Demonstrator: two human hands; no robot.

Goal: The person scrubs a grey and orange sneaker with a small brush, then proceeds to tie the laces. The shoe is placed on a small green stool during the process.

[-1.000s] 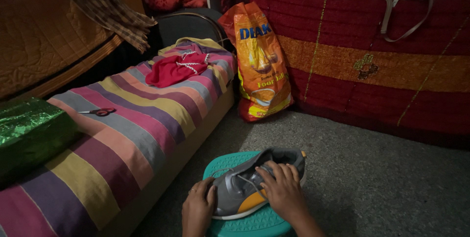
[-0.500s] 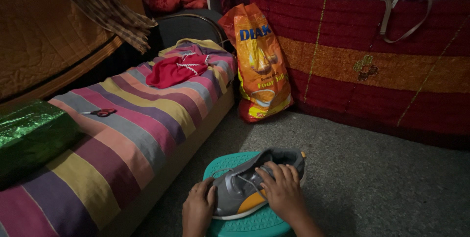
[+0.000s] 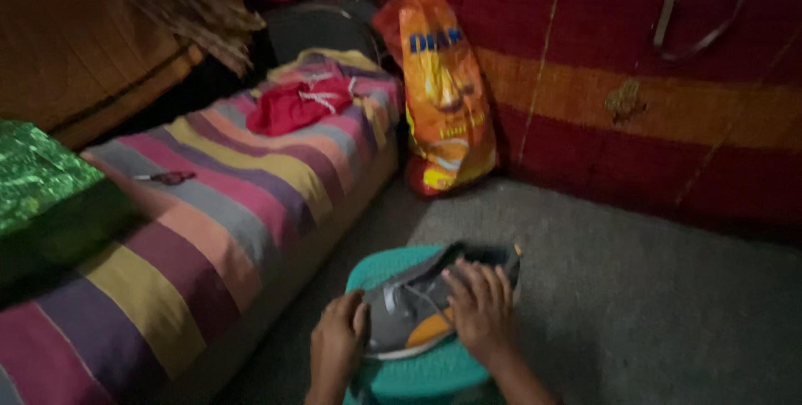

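Observation:
A grey sneaker (image 3: 418,305) with an orange side patch and white sole lies on a round teal stool top (image 3: 418,376) at the bottom middle. My left hand (image 3: 338,342) presses against the toe end of the sneaker. My right hand (image 3: 478,309) rests flat on the shoe's side, fingers spread near the laces. The picture is blurred.
A striped mattress (image 3: 209,204) runs along the left, with red-handled scissors (image 3: 171,178), a red cloth (image 3: 292,106) and a shiny green wrapped box (image 3: 42,196) on it. An orange plastic sack (image 3: 443,96) leans against a red and orange quilted cover (image 3: 652,104). Grey carpet (image 3: 635,305) lies to the right.
The view has tilted down slightly and gone blurry. Both hands stay on the sneaker in much the same places.

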